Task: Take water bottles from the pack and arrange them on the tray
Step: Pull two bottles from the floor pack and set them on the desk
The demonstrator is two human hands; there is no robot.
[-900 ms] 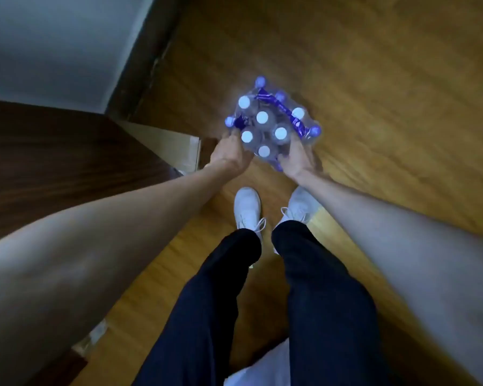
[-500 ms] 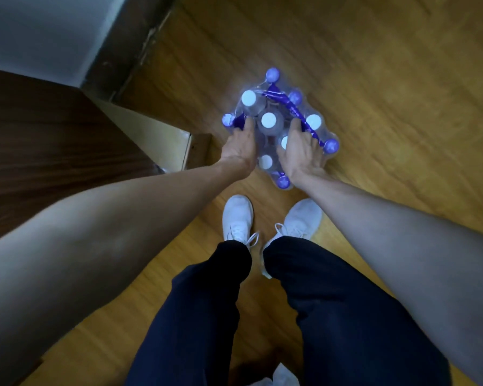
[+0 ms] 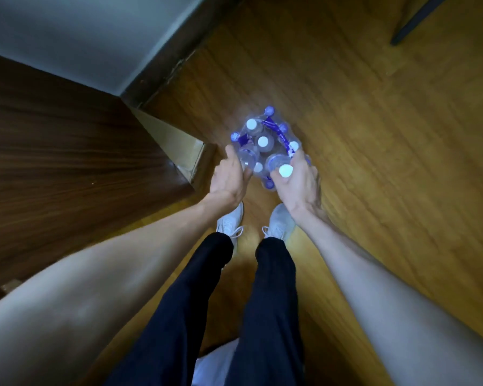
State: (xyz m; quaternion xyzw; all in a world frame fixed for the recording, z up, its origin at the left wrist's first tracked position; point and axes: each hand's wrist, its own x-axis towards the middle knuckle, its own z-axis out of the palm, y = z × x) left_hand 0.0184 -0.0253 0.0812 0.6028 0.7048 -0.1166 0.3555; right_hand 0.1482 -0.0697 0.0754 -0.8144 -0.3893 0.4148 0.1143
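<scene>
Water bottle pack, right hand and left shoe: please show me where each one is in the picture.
water bottle pack (image 3: 263, 141), head view, on a white cap near the middle of the pack.
right hand (image 3: 300, 183), head view, on the back of the hand.
left shoe (image 3: 230, 223), head view, on the white upper by the laces.

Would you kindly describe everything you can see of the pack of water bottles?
The pack of water bottles stands on the wooden floor, ahead of the person's white shoes. It holds clear plastic bottles with white and purple caps, bundled in transparent film with a purple strip across the top. The left hand presses its near left side; the right hand grips a white-capped bottle at its near right edge.
</scene>
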